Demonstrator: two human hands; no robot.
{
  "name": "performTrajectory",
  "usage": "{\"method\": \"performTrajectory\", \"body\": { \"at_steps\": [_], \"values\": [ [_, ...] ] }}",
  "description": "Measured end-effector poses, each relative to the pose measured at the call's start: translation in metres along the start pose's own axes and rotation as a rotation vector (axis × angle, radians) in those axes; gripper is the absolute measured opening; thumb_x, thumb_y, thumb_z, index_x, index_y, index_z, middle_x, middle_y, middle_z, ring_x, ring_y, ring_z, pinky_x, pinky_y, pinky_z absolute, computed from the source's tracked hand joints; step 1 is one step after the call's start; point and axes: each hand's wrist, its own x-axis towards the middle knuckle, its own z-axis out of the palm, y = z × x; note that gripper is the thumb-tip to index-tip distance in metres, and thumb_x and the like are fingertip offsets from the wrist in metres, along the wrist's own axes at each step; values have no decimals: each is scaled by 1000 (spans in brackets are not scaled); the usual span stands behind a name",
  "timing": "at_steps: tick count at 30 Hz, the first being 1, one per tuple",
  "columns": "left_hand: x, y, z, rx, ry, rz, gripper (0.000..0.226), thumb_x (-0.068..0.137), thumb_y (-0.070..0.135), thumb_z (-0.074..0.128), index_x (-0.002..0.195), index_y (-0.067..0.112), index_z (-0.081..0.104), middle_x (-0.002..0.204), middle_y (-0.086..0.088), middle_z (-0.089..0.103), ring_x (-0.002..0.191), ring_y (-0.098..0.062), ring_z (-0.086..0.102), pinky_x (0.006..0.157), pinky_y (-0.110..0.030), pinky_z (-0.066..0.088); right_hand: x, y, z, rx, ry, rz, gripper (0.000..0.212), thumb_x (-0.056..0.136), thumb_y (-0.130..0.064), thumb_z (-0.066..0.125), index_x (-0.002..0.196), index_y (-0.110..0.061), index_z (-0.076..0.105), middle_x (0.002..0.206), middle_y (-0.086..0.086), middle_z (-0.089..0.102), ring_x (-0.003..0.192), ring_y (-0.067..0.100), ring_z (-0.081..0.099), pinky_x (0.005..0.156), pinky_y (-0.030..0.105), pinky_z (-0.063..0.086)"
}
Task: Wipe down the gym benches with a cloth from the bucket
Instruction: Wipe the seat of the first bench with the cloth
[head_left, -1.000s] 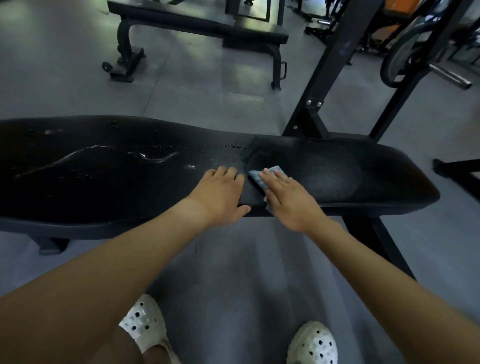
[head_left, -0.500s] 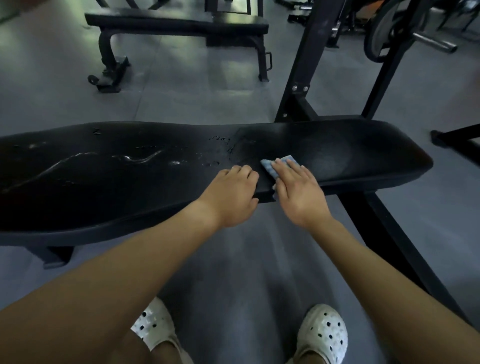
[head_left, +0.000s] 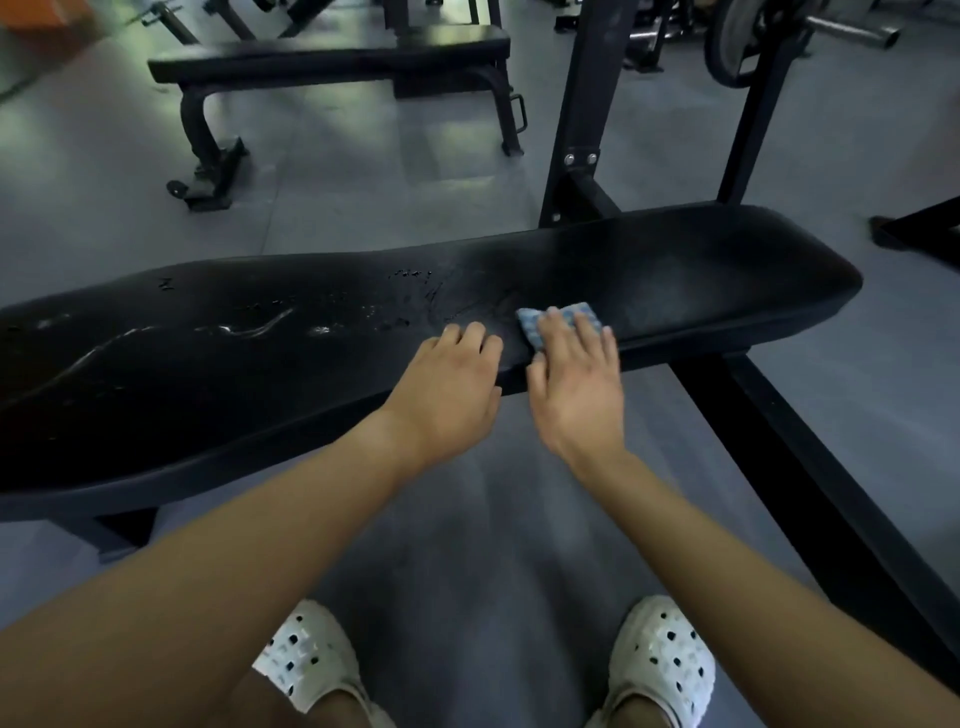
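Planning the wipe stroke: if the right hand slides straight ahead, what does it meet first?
Only bare bench pad to its far edge; beyond, probably the rack post, though depth is unclear.

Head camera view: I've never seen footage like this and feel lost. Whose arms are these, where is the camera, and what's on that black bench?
There is no machine here. A person wears one wide-angle camera on the head, looking forward and down, so you see their own two arms and, at the bottom, their white perforated shoes. The long black pad across the picture is a gym bench. Its left part carries water streaks and droplets; the right part looks duller, without such streaks. The right hand presses a small blue checked cloth flat on the pad near its front edge, fingers straight on top. The left hand rests beside it on the pad, holding nothing. Behind stand a second bench and a black rack upright on the grey floor.
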Motion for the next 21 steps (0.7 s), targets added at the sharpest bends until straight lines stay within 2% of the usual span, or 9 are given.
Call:
{"method": "performTrajectory", "body": {
  "at_steps": [3,5,9,12,14,16,21],
  "values": [
    [2,2,-1,33,11,3,35,98,34,57,123,10,53,120,-9,54,111,-29,54,90,-40,47,-1,11,-1,-16,-69,-199,53,102,-32,29,149,-13,45,156,2,44,149,24,31,125,46,18],
    [2,3,0,28,10,-2,33,97,35,57,120,11,53,119,-9,54,110,-28,53,90,-40,48,3,34,-5,-60,-57,-271,51,105,-30,30,150,-12,44,155,4,45,148,25,34,124,46,20],
    [-5,0,4,8,-5,-2,35,97,35,56,124,13,54,124,-8,54,114,-27,54,100,-42,48,5,73,-13,-51,48,-55,49,107,-30,31,151,-11,41,156,7,44,149,25,30,125,46,16],
    [-12,-5,5,-6,-31,-3,48,97,35,56,139,11,50,143,-12,50,134,-30,47,116,-46,37,0,65,-7,-26,95,65,52,106,-32,28,153,-11,37,159,6,38,153,25,22,127,45,9],
    [-17,-9,3,-12,-40,-7,53,98,34,56,144,11,47,153,-12,44,143,-30,40,121,-47,29,-5,48,-1,-18,113,83,55,104,-32,30,154,-11,35,161,8,36,154,27,19,126,48,9],
    [-22,-12,0,-16,-37,-18,52,98,34,56,144,11,48,153,-11,44,143,-29,40,122,-46,27,-13,31,4,-27,96,27,59,100,-30,36,156,-12,32,163,7,31,155,27,16,126,49,9],
    [-32,-18,-4,-21,-29,-61,50,96,34,57,140,9,52,145,-12,49,134,-31,48,118,-45,36,-22,8,6,-100,-52,-321,70,98,-27,42,162,-15,15,169,4,16,156,24,8,127,48,7]
  ]
}}
